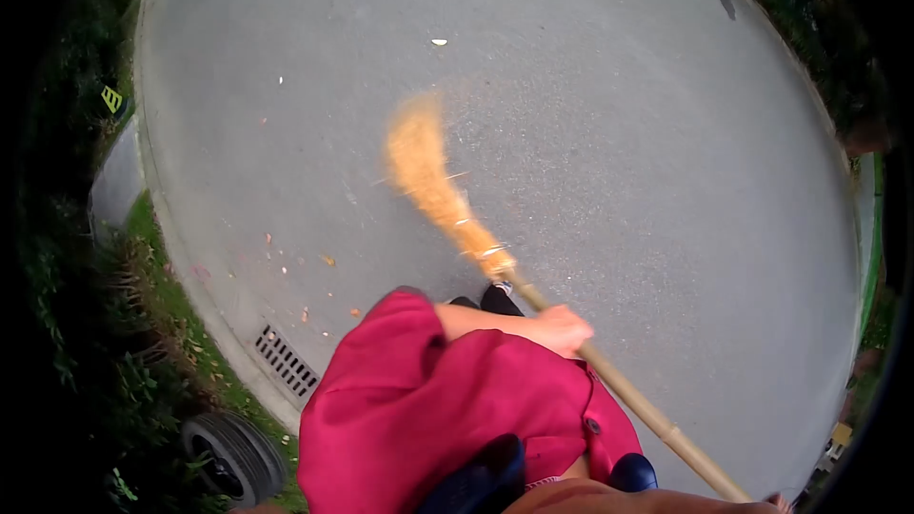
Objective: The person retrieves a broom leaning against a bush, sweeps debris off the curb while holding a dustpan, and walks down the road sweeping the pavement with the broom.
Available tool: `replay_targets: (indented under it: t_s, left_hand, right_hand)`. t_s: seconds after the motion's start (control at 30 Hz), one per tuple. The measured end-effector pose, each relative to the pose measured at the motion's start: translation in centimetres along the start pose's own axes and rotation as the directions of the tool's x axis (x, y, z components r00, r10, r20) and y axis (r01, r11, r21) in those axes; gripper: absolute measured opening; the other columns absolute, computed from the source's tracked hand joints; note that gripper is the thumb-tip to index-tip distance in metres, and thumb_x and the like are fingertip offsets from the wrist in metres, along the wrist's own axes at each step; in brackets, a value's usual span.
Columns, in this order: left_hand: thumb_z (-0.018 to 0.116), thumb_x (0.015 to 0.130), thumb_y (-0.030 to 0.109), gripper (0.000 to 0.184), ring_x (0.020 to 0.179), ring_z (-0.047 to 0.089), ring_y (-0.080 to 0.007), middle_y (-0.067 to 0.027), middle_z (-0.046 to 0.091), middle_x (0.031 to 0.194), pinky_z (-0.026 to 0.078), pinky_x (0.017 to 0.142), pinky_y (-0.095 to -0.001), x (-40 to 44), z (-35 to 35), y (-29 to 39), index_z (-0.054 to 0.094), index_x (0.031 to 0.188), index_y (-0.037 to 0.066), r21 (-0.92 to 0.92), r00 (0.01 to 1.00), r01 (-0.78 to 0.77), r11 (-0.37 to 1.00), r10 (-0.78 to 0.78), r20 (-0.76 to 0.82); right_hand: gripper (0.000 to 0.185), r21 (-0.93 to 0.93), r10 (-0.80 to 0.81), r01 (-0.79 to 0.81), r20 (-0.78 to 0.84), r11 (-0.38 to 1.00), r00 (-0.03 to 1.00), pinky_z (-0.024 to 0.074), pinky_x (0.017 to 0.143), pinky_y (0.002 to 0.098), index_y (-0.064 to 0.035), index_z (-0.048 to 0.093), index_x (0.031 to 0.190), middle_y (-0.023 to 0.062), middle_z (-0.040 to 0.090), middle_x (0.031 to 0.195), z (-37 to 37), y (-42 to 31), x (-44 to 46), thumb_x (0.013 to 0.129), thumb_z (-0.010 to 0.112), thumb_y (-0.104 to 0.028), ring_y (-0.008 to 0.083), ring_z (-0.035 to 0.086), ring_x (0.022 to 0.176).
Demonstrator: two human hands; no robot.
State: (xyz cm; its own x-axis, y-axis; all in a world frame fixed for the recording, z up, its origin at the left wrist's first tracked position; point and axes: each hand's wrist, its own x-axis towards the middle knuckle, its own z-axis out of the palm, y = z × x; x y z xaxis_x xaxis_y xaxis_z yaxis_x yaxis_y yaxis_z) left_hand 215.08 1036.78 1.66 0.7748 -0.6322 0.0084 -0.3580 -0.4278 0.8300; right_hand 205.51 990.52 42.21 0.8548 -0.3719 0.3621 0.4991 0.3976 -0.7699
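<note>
My left hand (562, 329) is closed around the bamboo handle of a broom (624, 388), a little above where the bristles begin. The broom's orange-yellow bristles (419, 157) sweep out ahead of my feet over the grey pavement and are smeared by motion at the tip. Clear-looking bindings wrap the bristle neck. At the bottom right edge, my right hand (779, 504) is closed at the upper end of the handle, mostly cut off by the frame. A dark shoe (502, 286) shows just below the broom neck.
Grey pavement (666, 133) spreads ahead, bounded by a curb and plants. Scattered leaves (328, 261) lie on the left, with a pale scrap (439, 42) farther forward. A drain grate (286, 362) sits by the left curb, and tyres (233, 457) stand beyond it.
</note>
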Motion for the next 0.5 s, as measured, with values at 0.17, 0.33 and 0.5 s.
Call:
replay_targets:
  t_s: [0.17, 0.33, 0.5]
  left_hand:
    - [0.064, 0.067, 0.026, 0.018, 0.079, 0.064, -0.0325, -0.0124, 0.065, 0.078, 0.049, 0.066, -0.0452, -10.5, -9.4, -6.2, 0.064, 0.078, 0.012, 0.244, 0.801, 0.507, 0.826, -0.557, 0.220]
    - [0.066, 0.061, 0.020, 0.016, 0.073, 0.064, -0.0301, -0.0100, 0.064, 0.071, 0.050, 0.064, -0.0433, -10.3, -13.2, -8.0, 0.065, 0.075, 0.013, 0.278, 0.922, 0.368, 0.887, -0.388, 0.018]
    - [0.065, 0.055, 0.015, 0.009, 0.064, 0.062, -0.0270, -0.0048, 0.058, 0.058, 0.046, 0.057, -0.0419, 0.6, -18.5, -11.7, 0.057, 0.060, 0.013, 0.361, 0.969, -0.019, 0.932, 0.106, -0.223]
  right_hand:
    - [0.028, 0.117, 0.493, -0.482, -0.101, 0.868, 0.864, 0.0405, 0.068, 0.0276, -0.0119, 0.037, 0.065, -0.0031, 0.034, 0.056, 0.9, 22.8, 0.6, 0.090, 0.048, -0.018, 0.0077, 0.036, 0.051]
    - [0.030, 0.397, 0.360, -0.305, -0.070, 0.866, 0.930, 0.0398, 0.065, 0.0294, -0.0173, 0.036, 0.061, -0.0057, 0.032, 0.052, 3.3, 23.8, -2.6, 0.090, 0.046, -0.017, 0.0075, 0.036, 0.048]
    - [0.027, 0.097, 0.058, -0.045, -0.139, 0.994, 0.989, 0.0413, 0.067, 0.0340, -0.0183, 0.042, 0.063, -0.0068, 0.036, 0.053, 13.4, 22.6, -5.2, 0.089, 0.047, -0.023, 0.0074, 0.039, 0.051]
